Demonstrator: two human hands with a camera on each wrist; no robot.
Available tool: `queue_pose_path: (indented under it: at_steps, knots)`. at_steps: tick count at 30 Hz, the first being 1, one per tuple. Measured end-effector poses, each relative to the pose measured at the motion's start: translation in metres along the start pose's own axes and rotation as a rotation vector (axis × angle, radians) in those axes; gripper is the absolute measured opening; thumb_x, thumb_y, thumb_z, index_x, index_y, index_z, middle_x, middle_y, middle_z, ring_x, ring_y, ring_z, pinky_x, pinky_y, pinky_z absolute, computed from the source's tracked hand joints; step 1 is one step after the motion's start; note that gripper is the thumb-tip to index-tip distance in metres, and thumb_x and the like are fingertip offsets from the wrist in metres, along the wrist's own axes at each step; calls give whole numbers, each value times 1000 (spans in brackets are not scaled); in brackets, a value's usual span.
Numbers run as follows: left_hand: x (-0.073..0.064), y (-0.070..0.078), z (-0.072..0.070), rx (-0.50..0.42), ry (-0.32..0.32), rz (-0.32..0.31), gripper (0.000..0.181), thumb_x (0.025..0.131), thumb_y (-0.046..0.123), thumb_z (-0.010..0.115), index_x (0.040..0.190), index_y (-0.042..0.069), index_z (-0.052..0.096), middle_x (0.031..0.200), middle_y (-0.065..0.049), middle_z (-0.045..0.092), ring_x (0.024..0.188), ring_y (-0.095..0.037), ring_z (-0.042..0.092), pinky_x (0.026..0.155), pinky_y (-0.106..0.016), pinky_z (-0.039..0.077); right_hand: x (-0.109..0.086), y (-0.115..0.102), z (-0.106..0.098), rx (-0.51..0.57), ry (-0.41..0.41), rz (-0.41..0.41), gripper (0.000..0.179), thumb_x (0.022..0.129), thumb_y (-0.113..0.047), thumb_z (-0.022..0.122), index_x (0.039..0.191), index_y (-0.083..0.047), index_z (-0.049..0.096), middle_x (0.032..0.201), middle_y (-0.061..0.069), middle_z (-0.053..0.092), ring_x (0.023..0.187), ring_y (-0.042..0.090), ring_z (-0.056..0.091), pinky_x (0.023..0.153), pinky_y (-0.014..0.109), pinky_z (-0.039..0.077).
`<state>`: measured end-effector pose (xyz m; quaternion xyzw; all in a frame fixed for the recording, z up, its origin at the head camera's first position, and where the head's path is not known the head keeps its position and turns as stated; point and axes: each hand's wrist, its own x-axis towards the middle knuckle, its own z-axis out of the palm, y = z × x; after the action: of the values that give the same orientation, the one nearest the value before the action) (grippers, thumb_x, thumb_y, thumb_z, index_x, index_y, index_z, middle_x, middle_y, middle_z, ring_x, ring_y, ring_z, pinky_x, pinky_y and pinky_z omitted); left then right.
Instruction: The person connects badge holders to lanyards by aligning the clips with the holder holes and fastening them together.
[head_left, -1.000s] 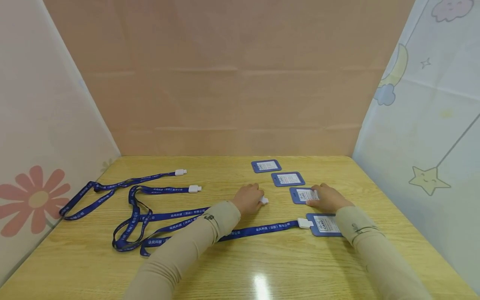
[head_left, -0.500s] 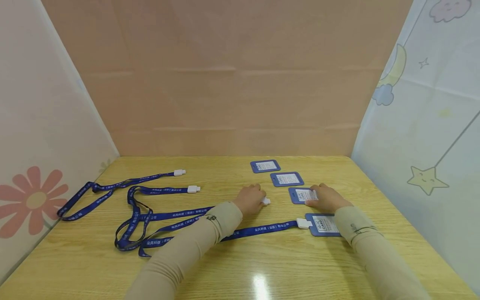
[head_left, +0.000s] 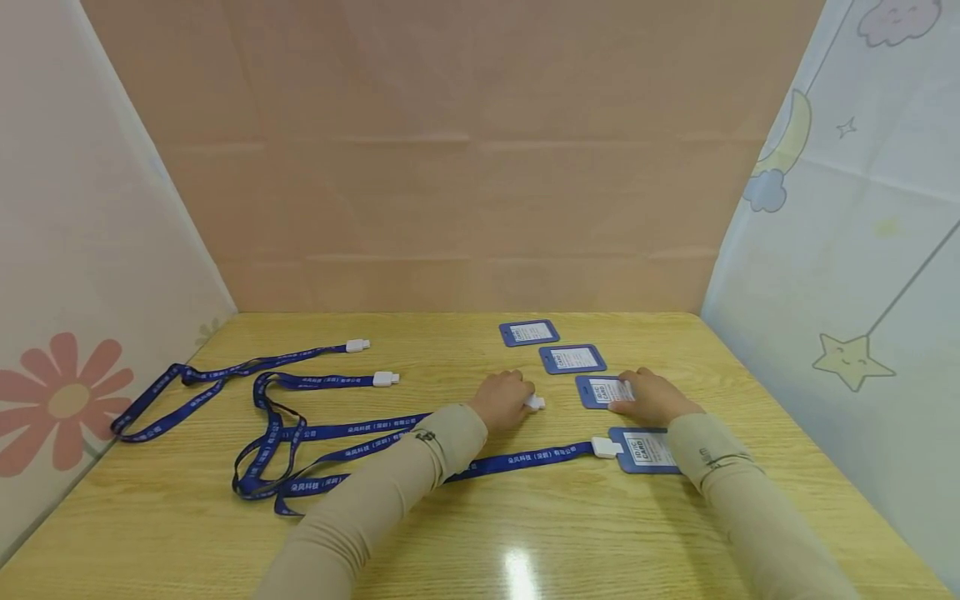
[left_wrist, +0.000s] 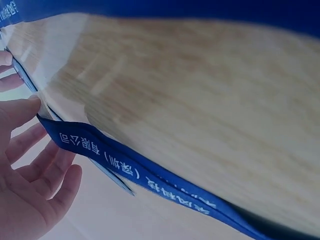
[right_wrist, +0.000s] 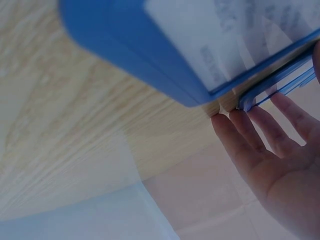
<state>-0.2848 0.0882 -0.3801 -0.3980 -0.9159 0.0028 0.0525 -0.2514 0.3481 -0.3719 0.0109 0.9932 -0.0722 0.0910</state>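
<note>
My left hand (head_left: 502, 402) pinches the white plastic clip (head_left: 535, 402) of a blue lanyard (head_left: 386, 423) between thumb and fingers. In the left wrist view, that lanyard's printed strap (left_wrist: 125, 162) trails from the hand. My right hand (head_left: 656, 395) grips the right end of a blue ID card holder (head_left: 590, 393), which lies on the table with its slotted end toward the clip. A short gap separates clip and holder. Nearer me, another card holder (head_left: 648, 450) is joined to a second lanyard's clip (head_left: 606, 447); my right sleeve covers part of it.
Two more card holders, one in the middle (head_left: 573, 359) and one farther back (head_left: 529, 332), lie behind my hands. On the left are two lanyards with white clips (head_left: 357, 345) (head_left: 386, 378). An upright sheet (head_left: 465, 283) closes off the wooden table's (head_left: 450, 550) back edge.
My left hand has moved slightly right with the clip, narrowing the gap to the card holder. My right hand keeps its grip. The head view has shifted a little.
</note>
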Motion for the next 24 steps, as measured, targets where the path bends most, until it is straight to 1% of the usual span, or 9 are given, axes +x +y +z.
queue_pose_path:
  at_steps: [3, 7, 17, 22, 24]
  knots:
    - [1, -1, 1, -33, 4, -5, 23, 92, 30, 58, 105, 14, 67, 94, 0, 69, 81, -12, 62, 71, -24, 51, 0, 1, 0, 1, -1, -5, 72, 87, -45, 60, 136, 4, 40, 132, 34, 42, 119, 50, 45, 99, 59, 37]
    - [2, -1, 0, -62, 5, -20, 23, 92, 30, 58, 109, 15, 65, 97, 1, 71, 83, -11, 65, 72, -25, 52, 2, 2, 1, 1, -3, -8, 73, 87, -46, 60, 136, 4, 40, 132, 34, 43, 119, 50, 45, 99, 59, 37]
    - [2, 2, -5, -67, -14, -37, 30, 93, 31, 56, 118, 14, 62, 103, -1, 69, 87, -12, 64, 79, -26, 52, 3, 2, 2, 2, 0, 3, 72, 87, -45, 60, 137, 3, 40, 133, 34, 42, 120, 50, 44, 100, 59, 36]
    - [3, 1, -1, -87, 14, -19, 29, 93, 28, 57, 116, 12, 63, 101, -3, 67, 85, -13, 62, 77, -26, 52, 0, 0, 1, 4, 15, -21, 70, 87, -44, 61, 135, 4, 42, 130, 34, 43, 118, 50, 45, 98, 59, 38]
    - [4, 1, 0, -81, 27, -12, 29, 92, 28, 58, 116, 12, 64, 100, -4, 66, 85, -14, 61, 75, -25, 51, -1, 0, 0, 5, 19, -32, 69, 87, -43, 62, 134, 4, 43, 130, 34, 44, 118, 50, 46, 97, 59, 38]
